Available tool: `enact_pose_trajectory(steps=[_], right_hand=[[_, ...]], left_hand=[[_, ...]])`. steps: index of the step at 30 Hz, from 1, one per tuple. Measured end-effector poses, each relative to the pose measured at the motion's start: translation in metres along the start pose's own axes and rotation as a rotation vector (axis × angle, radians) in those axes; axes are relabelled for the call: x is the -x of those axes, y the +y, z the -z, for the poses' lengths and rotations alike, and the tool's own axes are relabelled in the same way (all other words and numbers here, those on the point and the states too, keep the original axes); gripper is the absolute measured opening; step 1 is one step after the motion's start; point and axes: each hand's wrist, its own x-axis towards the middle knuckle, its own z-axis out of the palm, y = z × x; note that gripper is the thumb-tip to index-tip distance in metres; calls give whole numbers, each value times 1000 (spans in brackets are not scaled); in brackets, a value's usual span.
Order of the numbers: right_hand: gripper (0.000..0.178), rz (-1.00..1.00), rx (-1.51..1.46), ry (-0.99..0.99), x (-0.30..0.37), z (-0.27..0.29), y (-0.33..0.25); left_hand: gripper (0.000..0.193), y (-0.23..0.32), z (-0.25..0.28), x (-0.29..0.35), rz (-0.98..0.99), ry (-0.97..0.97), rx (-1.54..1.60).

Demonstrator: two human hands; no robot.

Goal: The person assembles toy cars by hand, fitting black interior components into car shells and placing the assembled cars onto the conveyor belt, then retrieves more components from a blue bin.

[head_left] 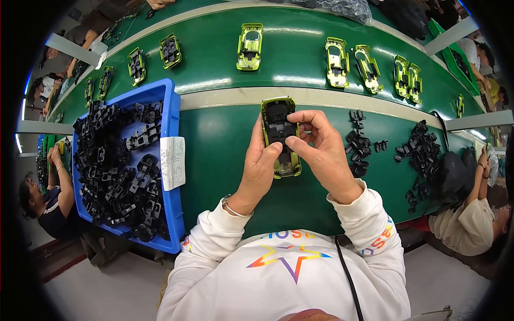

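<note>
Between my two hands is a lime-green toy car body [289, 169], its underside turned up and black plastic parts [278, 111] sitting inside it. My left hand [261, 168] wraps the car's left side, thumb pressed on the inside near the middle. On the other side, my right hand [320, 145] has its thumb on the black insert and its forefinger bent at the right edge. Both hands are closed on the car, above the green worktable [214, 139]. Whether the insert is fully seated I cannot tell.
At left stands a blue bin [175, 214] of black plastic parts with a paper label [173, 163]. Small black pieces [357, 144] lie to the right, with a larger heap [423, 150] beyond. Several green car bodies [250, 47] line the belt ahead. Other people sit at both sides.
</note>
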Motion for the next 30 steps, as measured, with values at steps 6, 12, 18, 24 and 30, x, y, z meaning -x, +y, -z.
enact_pose_trajectory(steps=[6,12,18,24,30], right_hand=[[32,-53,-50,-21,-8,4,7],[42,-62,-182,-70,-15,8,14],[53,111,-313,19,-8,36,1],[36,-64,-238,12,22,94,-2],[26,-91,-166,178,55,132,0]], left_hand=[[66,-3,1,-4,34,47,-1],[54,6,-3,-17,52,92,-45],[54,38,32,-82,-138,195,-13],[45,56,132,-213,-319,551,-261],[35,52,161,-283,-191,531,-581]])
